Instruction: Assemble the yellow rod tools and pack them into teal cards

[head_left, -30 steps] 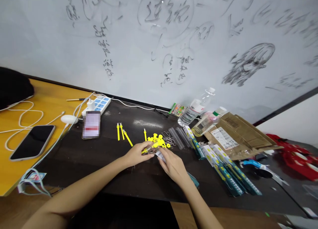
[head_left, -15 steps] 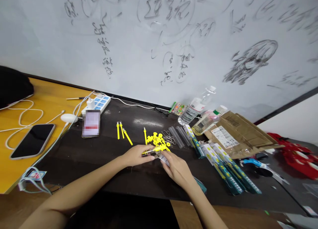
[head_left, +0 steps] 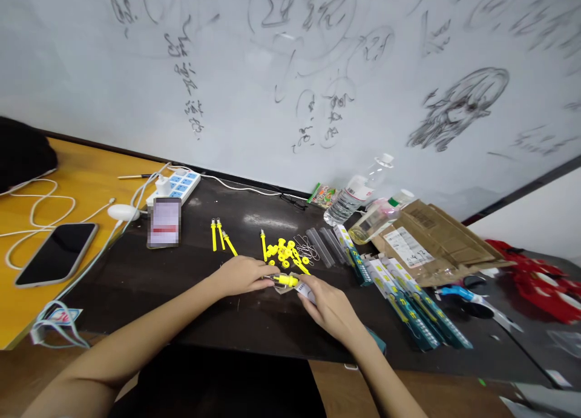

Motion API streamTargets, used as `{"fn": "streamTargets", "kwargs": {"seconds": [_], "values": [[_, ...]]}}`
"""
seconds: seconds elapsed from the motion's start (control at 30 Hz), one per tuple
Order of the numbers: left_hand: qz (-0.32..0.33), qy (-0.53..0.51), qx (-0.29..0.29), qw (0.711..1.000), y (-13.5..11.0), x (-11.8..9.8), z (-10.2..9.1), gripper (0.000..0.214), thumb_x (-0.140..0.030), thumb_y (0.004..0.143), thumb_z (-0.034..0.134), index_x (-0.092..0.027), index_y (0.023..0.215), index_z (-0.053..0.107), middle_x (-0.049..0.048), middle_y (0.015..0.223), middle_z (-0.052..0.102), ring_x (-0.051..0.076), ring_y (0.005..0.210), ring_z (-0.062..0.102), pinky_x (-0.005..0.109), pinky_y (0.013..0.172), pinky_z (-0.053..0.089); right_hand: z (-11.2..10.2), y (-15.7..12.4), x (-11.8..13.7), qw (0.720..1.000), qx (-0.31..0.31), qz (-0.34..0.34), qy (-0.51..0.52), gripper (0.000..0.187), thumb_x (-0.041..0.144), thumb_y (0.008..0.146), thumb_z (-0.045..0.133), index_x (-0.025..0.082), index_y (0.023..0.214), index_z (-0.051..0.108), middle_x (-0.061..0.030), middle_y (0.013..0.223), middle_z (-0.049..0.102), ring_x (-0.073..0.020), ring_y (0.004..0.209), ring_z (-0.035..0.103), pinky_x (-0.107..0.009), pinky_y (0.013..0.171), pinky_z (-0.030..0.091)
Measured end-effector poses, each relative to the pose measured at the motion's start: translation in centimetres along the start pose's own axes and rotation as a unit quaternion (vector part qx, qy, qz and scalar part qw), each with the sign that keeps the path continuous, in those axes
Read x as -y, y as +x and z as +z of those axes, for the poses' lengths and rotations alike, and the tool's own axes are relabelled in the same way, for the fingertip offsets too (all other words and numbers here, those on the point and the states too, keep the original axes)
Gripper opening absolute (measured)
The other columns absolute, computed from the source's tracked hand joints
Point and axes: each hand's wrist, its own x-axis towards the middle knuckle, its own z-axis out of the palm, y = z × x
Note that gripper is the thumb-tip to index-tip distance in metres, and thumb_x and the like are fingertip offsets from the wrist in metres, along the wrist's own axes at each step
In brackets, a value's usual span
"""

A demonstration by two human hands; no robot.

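Observation:
My left hand (head_left: pixel 245 275) is closed, its thumb and fingers pinching the metal wire end of a yellow plastic rod (head_left: pixel 287 280). From the other side, my right hand (head_left: pixel 327 302) is closed around a small piece with a white label (head_left: pixel 305 291), and its fingertips touch the yellow end. How the rod and the labelled piece join is hidden by the fingers. Just beyond my hands lies a pile of small yellow spools (head_left: pixel 285 249). Thin wire loops (head_left: pixel 307 250) lie beside it. Several yellow rods with metal tips (head_left: pixel 229 244) rest to the left of the pile.
Dark clear strips (head_left: pixel 320 248) and green-and-white boxes (head_left: pixel 403 303) lie to the right. Behind them stand a water bottle (head_left: pixel 358 194), a bottle of yellow liquid (head_left: pixel 374 221) and a brown parcel (head_left: pixel 426 242). Leftward are two phones (head_left: pixel 57 254) and a power strip (head_left: pixel 184 185).
Both hands have drawn slightly away from the pile, so more of the loose yellow pieces show. The yellow rod between them now lies more level. The whole view has shifted a little.

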Motion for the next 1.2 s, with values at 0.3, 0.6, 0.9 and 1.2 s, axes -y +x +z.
{"fn": "streamTargets", "kwargs": {"seconds": [0.3, 0.6, 0.9, 1.2], "values": [[0.004, -0.003, 0.101, 0.995, 0.5, -3.0, -4.8, 0.028, -0.043, 0.087, 0.049, -0.027, 0.098, 0.069, 0.0014, 0.079, 0.07, 0.017, 0.07, 0.063, 0.021, 0.059, 0.036, 0.9, 0.8, 1.6, 0.99, -0.058, -0.081, -0.099, 0.029, 0.015, 0.092, 0.042, 0.019, 0.118, 0.052, -0.0116, 0.11, 0.063, -0.0229, 0.091, 0.059, -0.038, 0.079, 0.047], [-0.009, 0.017, 0.183, 0.983, 1.6, -4.1, -7.0, 0.027, -0.043, 0.085, 0.051, -0.022, 0.088, 0.068, 0.0021, 0.072, 0.066, 0.015, 0.062, 0.057, 0.023, 0.053, 0.03, 1.2, 1.0, 4.0, 0.997, -0.069, -0.023, 0.023, 0.04, 0.026, 0.088, 0.048, 0.015, 0.125, 0.038, -0.0129, 0.108, 0.059, -0.0242, 0.093, 0.06, -0.036, 0.076, 0.052], [-0.049, 0.071, 0.164, 0.983, 2.4, -5.3, -6.8, 0.029, -0.044, 0.078, 0.058, -0.018, 0.09, 0.058, 0.0029, 0.071, 0.062, 0.018, 0.06, 0.056, 0.024, 0.052, 0.032, 1.5, 0.5, 3.9, 0.995, -0.057, 0.048, 0.067, 0.033, 0.023, 0.088, 0.049, 0.019, 0.121, 0.043, -0.0105, 0.106, 0.061, -0.0257, 0.092, 0.059, -0.04, 0.078, 0.049], [-0.029, 0.167, 0.124, 0.978, 2.3, -6.0, -7.1, 0.042, -0.031, 0.076, 0.056, -0.019, 0.116, 0.05, 0.0053, 0.076, 0.067, 0.022, 0.069, 0.063, 0.028, 0.06, 0.041, 1.9, 1.3, 4.9, 0.99, -0.078, 0.077, 0.09, 0.032, 0.022, 0.087, 0.053, 0.019, 0.118, 0.047, -0.0096, 0.102, 0.063, -0.026, 0.09, 0.058, -0.04, 0.077, 0.049]]}}
